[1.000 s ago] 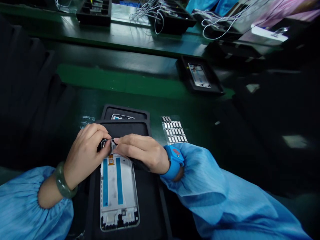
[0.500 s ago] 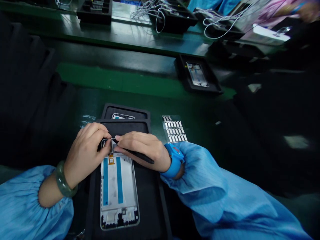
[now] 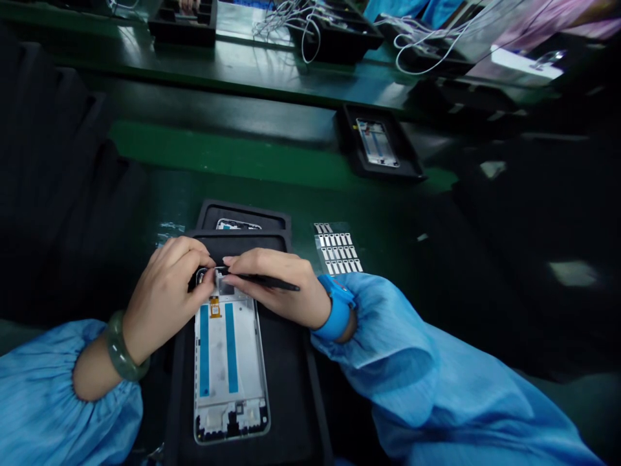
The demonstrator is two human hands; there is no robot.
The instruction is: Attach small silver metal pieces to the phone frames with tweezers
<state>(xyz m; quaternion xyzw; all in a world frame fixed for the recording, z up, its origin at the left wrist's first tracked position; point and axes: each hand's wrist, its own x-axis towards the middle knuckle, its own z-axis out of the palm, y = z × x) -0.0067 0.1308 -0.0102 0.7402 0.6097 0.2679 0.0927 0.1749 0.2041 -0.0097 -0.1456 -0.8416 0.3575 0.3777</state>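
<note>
A phone frame [image 3: 247, 362] with two blue strips and an orange flex connector [image 3: 215, 308] lies in a black tray [image 3: 291, 401]. My left hand [image 3: 169, 291], wearing a green bangle, pinches at the frame's upper left corner; whatever its fingertips hold is hidden. Between the thumb and fingers of my right hand [image 3: 286, 285] is a thin black tweezers-like tool [image 3: 272, 281], its tip at the frame's top edge beside the left fingertips. A blue wrist strap [image 3: 337, 310] circles my right wrist.
Right of the tray lies a clear sheet of small metallic pieces [image 3: 338, 249]. Another tray [image 3: 245, 210] with a phone frame sits behind mine. Farther off, a black tray [image 3: 412, 158] holds a similar frame [image 3: 377, 142]. White cables [image 3: 310, 29] and trays line the far bench, where co-workers' sleeves show.
My right hand has rotated slightly, bringing the black tool flatter and its rear end higher. My left hand stays at the corner. The far tray has shifted slightly left.
</note>
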